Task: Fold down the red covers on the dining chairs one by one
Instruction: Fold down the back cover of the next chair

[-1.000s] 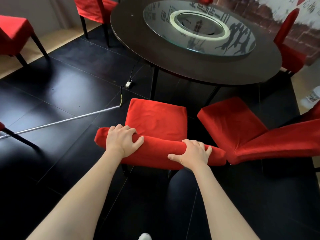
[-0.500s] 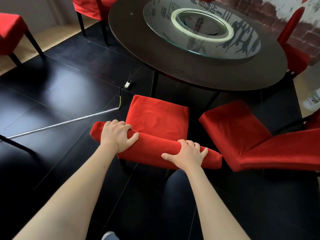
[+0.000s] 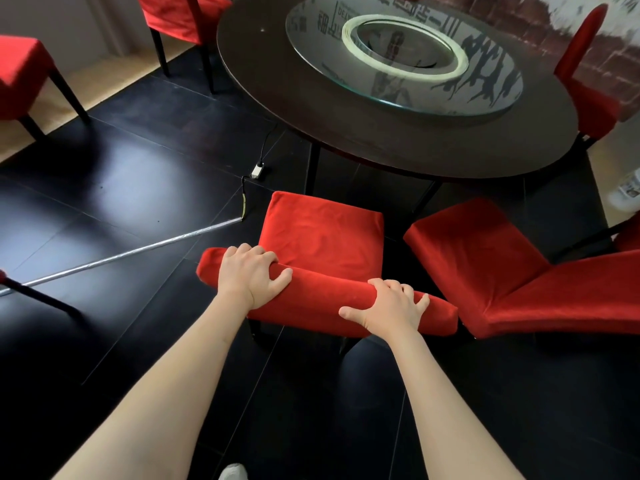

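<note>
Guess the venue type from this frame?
Likely a restaurant private dining room: a large round table with a glass lazy Susan, ringed by red-covered chairs, with a brick-pattern wall mural behind.

Seven red-covered chairs are counted around one round tabletop (image 3: 381,147): one (image 3: 322,237) at its near edge, one (image 3: 485,271) beside that, one (image 3: 628,237) cut off at the right, one (image 3: 588,81) at the tabletop's far right, one (image 3: 180,15) at its far left, one (image 3: 20,74) farther left, and one (image 3: 1,275) barely seen at the left edge. One glass turntable (image 3: 401,57) is carried on it. Two hands are seen: left hand (image 3: 247,278), right hand (image 3: 389,304).
</note>
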